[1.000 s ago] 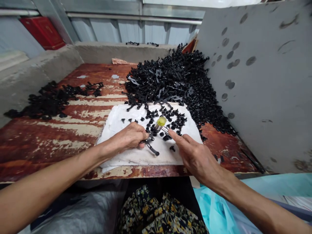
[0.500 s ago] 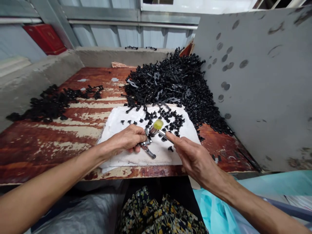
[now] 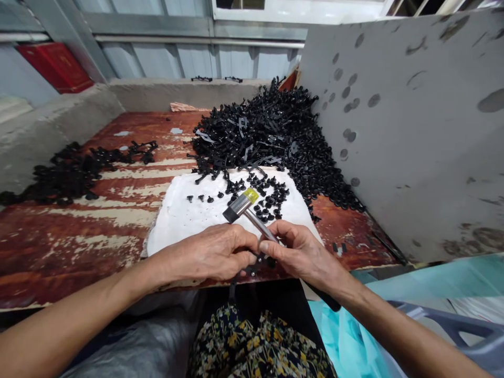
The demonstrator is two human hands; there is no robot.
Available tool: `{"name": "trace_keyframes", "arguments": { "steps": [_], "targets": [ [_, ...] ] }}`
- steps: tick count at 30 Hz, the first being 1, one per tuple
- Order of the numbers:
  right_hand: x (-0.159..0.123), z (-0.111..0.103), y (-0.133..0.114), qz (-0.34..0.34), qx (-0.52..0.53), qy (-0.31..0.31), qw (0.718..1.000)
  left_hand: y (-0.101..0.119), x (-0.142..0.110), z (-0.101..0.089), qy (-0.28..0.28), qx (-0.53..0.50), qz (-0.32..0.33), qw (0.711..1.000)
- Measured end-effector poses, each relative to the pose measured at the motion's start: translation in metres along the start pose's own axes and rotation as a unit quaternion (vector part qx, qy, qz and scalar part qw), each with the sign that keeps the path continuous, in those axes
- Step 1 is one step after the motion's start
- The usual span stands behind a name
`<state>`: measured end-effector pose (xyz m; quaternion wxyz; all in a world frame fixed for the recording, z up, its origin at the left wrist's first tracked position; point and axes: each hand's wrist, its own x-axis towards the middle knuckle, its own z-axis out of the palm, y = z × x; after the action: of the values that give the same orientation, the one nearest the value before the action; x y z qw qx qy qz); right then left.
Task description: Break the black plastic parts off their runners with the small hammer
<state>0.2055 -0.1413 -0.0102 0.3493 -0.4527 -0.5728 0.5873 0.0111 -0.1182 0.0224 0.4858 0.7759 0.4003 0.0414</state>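
Observation:
My right hand (image 3: 301,249) is wrapped round the metal shaft of a small mallet (image 3: 237,206). Its head has one yellow face and one black face, and tilts over the white cloth (image 3: 177,210); the dark grip end pokes out below my wrist. Pinched in my left hand (image 3: 224,252) is a black jointed bracket (image 3: 255,265), held low at the cloth's front edge and partly hidden by my fingers. Both hands are close together there. Small black round-headed pieces (image 3: 271,199) lie scattered on the cloth beyond the mallet head.
A big heap of black parts (image 3: 255,126) rises behind the cloth. A smaller pile of black brackets (image 3: 66,173) lies at the left of the worn red tabletop (image 3: 122,205). A grey spotted panel (image 3: 413,147) walls off the right side. A red box (image 3: 57,67) sits on the ledge.
My left hand has drawn the bracket down toward the table's front edge. My right hand has moved lower, and the mallet head has lifted away from the bracket. The view has shifted slightly.

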Motion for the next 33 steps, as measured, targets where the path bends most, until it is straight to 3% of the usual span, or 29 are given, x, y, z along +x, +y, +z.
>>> {"name": "trace_keyframes", "arguments": {
  "steps": [2,5,7,11,15,18,21,26,33],
  "targets": [
    [-0.003,0.000,0.000,0.006,0.020,0.024,0.999,0.000,-0.005,0.001,0.060,0.008,-0.032,0.998],
    [-0.007,0.001,0.000,0.008,0.039,0.103,0.994,-0.006,-0.012,0.003,0.244,-0.005,-0.076,0.967],
    [-0.007,0.003,0.001,0.007,0.067,0.142,0.988,-0.008,-0.015,0.006,0.281,-0.030,-0.082,0.956],
    [-0.007,0.014,0.006,0.001,0.090,0.154,0.984,-0.006,-0.010,0.012,0.225,-0.064,-0.073,0.969],
    [-0.015,0.021,0.011,-0.010,0.051,0.119,0.991,-0.005,0.003,0.009,0.199,-0.128,-0.094,0.967],
    [-0.022,0.013,0.014,-0.010,0.030,0.114,0.993,-0.011,0.010,0.000,0.159,-0.142,-0.117,0.970],
    [-0.024,-0.002,0.021,-0.011,0.023,0.157,0.987,-0.016,0.017,-0.008,0.129,-0.130,-0.112,0.977],
    [-0.022,-0.018,0.031,0.020,0.039,0.177,0.983,-0.021,0.028,-0.015,0.113,-0.102,-0.089,0.984],
    [-0.021,-0.020,0.027,0.041,0.018,0.162,0.986,-0.023,0.033,-0.015,0.107,-0.099,-0.095,0.985]
  ]
}}
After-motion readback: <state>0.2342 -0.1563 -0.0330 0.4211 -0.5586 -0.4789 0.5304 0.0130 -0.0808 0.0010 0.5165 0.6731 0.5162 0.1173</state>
